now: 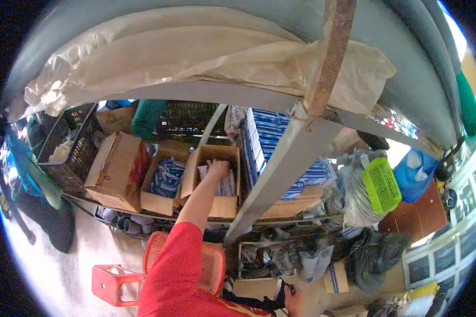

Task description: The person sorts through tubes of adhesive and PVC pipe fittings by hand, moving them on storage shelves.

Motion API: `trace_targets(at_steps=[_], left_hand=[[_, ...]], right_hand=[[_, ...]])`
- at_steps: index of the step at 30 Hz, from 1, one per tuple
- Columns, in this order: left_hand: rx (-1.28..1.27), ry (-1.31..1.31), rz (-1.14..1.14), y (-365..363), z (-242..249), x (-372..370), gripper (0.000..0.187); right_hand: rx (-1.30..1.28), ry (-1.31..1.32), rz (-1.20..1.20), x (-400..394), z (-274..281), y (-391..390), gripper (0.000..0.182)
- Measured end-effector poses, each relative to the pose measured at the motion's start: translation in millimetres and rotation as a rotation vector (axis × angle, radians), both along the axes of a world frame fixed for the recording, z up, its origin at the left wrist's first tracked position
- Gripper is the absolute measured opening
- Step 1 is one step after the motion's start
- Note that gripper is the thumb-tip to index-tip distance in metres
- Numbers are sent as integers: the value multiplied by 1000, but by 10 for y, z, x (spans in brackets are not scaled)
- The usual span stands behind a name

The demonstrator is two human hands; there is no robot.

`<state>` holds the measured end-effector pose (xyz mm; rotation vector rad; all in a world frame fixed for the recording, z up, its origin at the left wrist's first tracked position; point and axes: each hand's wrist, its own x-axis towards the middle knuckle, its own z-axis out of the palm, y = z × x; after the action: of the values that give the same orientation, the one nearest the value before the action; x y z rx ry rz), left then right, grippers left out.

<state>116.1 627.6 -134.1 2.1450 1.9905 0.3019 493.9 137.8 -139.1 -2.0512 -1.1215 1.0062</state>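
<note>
My left hand (218, 169) is down inside an open cardboard box (225, 207) on the shelf, fingers curled over pale, long packets (226, 186). What the fingers grip is hidden. To the left stands another open box (157, 203) full of small blue and white packets (167, 176). Low at the front, my right hand (294, 301) is closed around a black strap-like thing (278, 302), well below the shelf.
A slanting grey metal post (280, 174) stands right of the boxes, before stacked blue and white cartons (267, 129). A red stool (113, 285) and red plastic chair (212, 267) are below. A lime green basket (381, 185) hangs at right; a black crate (71, 142) sits left.
</note>
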Motion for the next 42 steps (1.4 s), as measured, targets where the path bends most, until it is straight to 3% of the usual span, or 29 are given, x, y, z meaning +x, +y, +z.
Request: trace_targets(at_steps=[3,4,5,7,8,11,12,13,14,15,16,17,18,21,22,25,27,29,30,31,32,33,35,36,39,42], left_hand=[[-168,-83,25,505,-725,128,42],[-220,-100,9,716,-938,131,43],[-272,-116,-6,780,-916,145,44],[-42,-247,-16,734,-989,88,40],[-231,-170,61,843,-943,62,37],[-123,-127,-21,329,-218,-57,35],[58,-17,5,279,-267,-101,29],[117,-110,33,107,-108,-121,25],[180,-199,59,-175,257,-106,21],[243,-287,83,-365,482,-127,18],[575,-391,40,-405,532,-156,13],[644,-481,65,-432,587,-218,13],[710,-573,90,-456,636,-261,14],[866,-774,102,-919,1294,-275,12],[883,-816,76,-1035,1435,-314,12],[768,-934,122,-1523,1710,-442,25],[660,-1055,191,-2147,1975,-342,33],[805,-1500,-32,-2735,2098,-103,43],[771,-1284,-46,-3006,1981,-90,39],[731,-1070,-56,-3310,1846,-84,36],[700,-959,-190,-3633,1757,-48,36],[669,-847,-321,-3959,1667,1,37],[471,-883,-466,-4521,1288,75,27],[486,-830,-441,-4762,1268,77,27],[461,-844,-294,-5230,1264,-90,24],[476,-804,-206,-5539,1259,-298,25]], right_hand=[[56,-198,128,102,-49,-46,32],[-16,-178,127,40,186,8,31],[14,-152,86,61,145,15,30],[63,-91,6,77,42,-23,30],[71,-74,-25,88,35,-26,32],[84,12,-136,57,121,67,40],[82,61,-186,39,105,75,41],[82,112,-234,0,109,103,42],[240,62,-116,-91,217,147,40],[202,112,-150,-211,380,194,40],[164,163,-186,-339,555,230,39],[125,213,-222,-435,627,226,39],[50,98,-173,-354,437,208,48],[110,325,-222,-599,467,198,48],[11,25,-231,-714,573,193,49],[99,482,-238,-820,246,172,54],[22,1003,-384,-1041,311,227,59],[16,1619,-196,-1338,378,261,57],[-32,1835,-89,-1513,481,281,56],[74,1844,28,-1819,844,303,56],[48,1744,52,-1975,953,295,56],[6,1813,27,-2103,992,265,55],[-77,1946,-13,-2359,1065,264,54],[44,1939,211,-2510,1484,168,49],[-20,1883,199,-2685,1020,39,45],[-17,1768,215,-2949,1069,-237,43]])
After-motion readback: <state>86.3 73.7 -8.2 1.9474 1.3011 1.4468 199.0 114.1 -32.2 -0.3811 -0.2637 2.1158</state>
